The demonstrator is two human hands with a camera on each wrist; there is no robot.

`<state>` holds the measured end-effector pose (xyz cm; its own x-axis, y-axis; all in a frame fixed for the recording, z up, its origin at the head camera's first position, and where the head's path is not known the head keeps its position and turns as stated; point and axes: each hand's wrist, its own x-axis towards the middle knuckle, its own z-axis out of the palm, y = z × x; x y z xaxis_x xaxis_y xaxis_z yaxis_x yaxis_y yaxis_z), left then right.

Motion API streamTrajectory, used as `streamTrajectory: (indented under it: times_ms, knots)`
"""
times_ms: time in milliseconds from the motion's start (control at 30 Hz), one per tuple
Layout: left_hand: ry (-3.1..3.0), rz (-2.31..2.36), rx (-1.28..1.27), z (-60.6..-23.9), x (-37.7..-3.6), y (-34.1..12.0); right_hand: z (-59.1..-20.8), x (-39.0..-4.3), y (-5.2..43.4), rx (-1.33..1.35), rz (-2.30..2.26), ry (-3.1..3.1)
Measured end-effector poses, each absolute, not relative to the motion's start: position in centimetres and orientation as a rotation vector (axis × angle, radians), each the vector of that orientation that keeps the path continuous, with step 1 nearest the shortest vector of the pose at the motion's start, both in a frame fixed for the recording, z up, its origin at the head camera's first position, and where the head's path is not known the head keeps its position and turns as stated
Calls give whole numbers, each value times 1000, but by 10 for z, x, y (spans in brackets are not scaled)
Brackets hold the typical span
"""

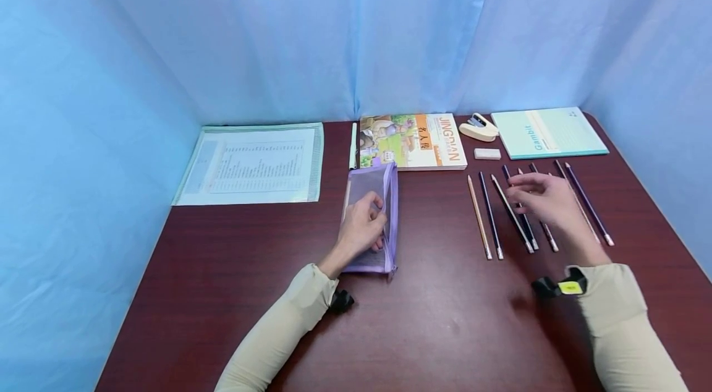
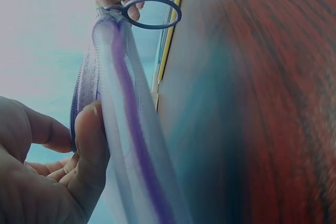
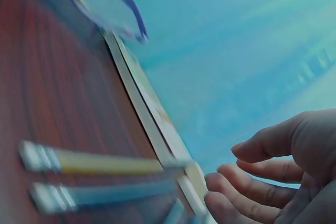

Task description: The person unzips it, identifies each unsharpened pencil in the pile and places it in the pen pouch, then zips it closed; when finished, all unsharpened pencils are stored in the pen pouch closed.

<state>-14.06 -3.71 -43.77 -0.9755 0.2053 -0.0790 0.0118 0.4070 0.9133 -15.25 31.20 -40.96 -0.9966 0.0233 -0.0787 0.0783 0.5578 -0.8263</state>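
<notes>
Right grip (image 1: 542,197) open above pencils (image 1: 514,213); left grip (image 1: 364,225) holding pouch (image 1: 371,185).

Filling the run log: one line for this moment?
left hand grips purple pouch | right hand open over pencils | table

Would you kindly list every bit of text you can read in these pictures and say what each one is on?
"JINGDIAN": orange spine strip of the picture book, read sideways; the last letters are less clear.
"Gambit": cover of the pale green notebook.
Printed sheet in its clear sleeve: rows of text, too small to read.
Dark characters on the book cover: too small to read.
Yellow tag on the right wrist strap: unreadable.
</notes>
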Motion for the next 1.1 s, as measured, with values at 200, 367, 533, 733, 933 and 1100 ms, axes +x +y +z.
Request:
streamTrajectory:
  times_ms: [200, 367, 533, 733, 933, 1100]
  knots:
    - [2472, 1620, 201, -438, -141, -37, -402, -153, 368, 222, -1225, 2858]
    - [2474, 1618, 207, -437, -141, -38, -403, -157, 407, 264, -972, 2966]
    - [2478, 1608, 196, -437, -141, -38, -414, -167, 429, 198, -773, 3051]
    - [2485, 1594, 198, -439, -140, -37, -429, -175, 436, 176, -580, 3098]
    - [2492, 1590, 197, -440, -141, -37, -432, -177, 434, 258, -464, 3063]
    - [2485, 1595, 200, -441, -141, -38, -434, -180, 433, 264, -411, 3037]
